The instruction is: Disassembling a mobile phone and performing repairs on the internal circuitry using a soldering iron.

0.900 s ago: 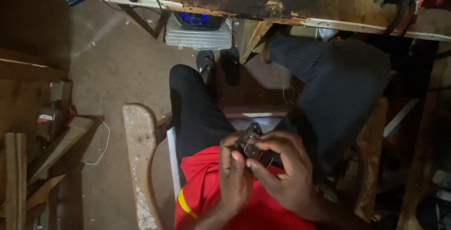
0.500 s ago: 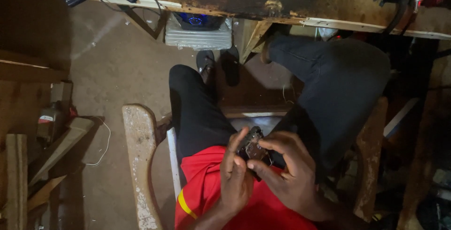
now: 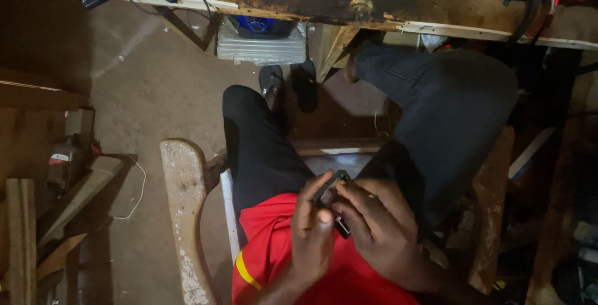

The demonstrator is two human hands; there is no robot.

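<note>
The left hand (image 3: 311, 233) cradles a small dark gadget (image 3: 332, 198) from the left and below, its fingers curled shut around the body and the thumb pressed along the near edge. The gadget sits low over the person's lap, just above the red shirt (image 3: 274, 243), caught between both hands and mostly hidden by them. To the right of that grip, the right hand (image 3: 380, 227) closes over the gadget's top and far side, its fingers (image 3: 355, 196) bearing down on the upper face. What kind of gadget it is cannot be told in this dim light. A steady hold would likely serve best here: the left hand bracing firmly while the right works with small, controlled presses, keeping the piece over the lap so nothing drops to the floor (image 3: 143, 93).
</note>
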